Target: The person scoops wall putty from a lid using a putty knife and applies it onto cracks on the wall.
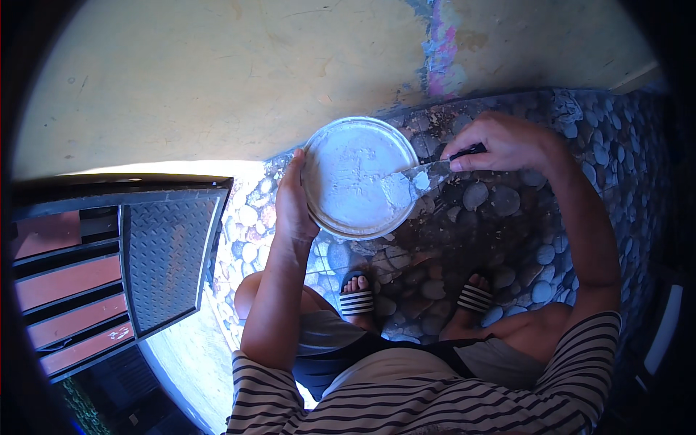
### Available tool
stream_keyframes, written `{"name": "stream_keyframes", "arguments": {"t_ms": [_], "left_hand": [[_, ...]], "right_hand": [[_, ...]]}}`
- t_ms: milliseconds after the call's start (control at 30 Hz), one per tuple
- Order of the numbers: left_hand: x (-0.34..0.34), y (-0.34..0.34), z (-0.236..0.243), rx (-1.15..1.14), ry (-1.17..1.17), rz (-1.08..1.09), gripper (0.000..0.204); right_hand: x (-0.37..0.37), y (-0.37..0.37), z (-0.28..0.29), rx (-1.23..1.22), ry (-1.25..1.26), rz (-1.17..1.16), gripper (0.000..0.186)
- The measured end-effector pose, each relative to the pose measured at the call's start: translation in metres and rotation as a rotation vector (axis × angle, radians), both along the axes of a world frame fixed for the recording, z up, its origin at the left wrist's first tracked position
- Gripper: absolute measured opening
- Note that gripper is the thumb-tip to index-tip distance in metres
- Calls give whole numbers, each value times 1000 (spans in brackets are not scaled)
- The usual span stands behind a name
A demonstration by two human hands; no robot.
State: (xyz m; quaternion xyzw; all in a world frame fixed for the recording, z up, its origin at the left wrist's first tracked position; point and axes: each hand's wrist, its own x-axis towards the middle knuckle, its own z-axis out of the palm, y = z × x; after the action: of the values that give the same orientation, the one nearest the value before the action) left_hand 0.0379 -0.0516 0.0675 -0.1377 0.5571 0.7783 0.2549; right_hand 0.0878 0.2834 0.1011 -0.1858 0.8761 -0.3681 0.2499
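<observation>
A round, shallow tub (348,233) of white paste is held up off the floor by my left hand (293,203), its fingers wrapped around the left side of the rim. The white paste (355,170) has a rough, scraped surface. To the right, my right hand (493,141) grips the dark handle of a putty knife (441,168). Its metal blade reaches over the right part of the tub, and a lump of white paste (421,180) clings to it. The blade's far end meets the paste.
A beige wall (217,80) stands ahead, with a vertical patch of peeled blue and pink paint (441,51). Pebble-patterned flooring (475,196) lies below, with crumbs near the wall. At the left is a metal gate or door (163,254) with reddish slats. My sandalled feet (357,293) are under the tub.
</observation>
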Motion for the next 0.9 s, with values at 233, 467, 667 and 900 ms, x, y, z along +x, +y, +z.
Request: {"name": "stream_keyframes", "arguments": {"t_ms": [233,467,667,900], "left_hand": [[3,6,-13,43,-10,88,48],[12,15,-18,68,-58,190,51],[17,23,-17,81,-83,213,51],[13,15,-29,73,-96,277,50]], "right_hand": [[21,-14,-18,-78,50,-64,33],[38,-30,-43,-125,80,-136,31],[47,-52,-53,-151,53,-248,34],[50,-64,-54,-146,122,-309,34]]}}
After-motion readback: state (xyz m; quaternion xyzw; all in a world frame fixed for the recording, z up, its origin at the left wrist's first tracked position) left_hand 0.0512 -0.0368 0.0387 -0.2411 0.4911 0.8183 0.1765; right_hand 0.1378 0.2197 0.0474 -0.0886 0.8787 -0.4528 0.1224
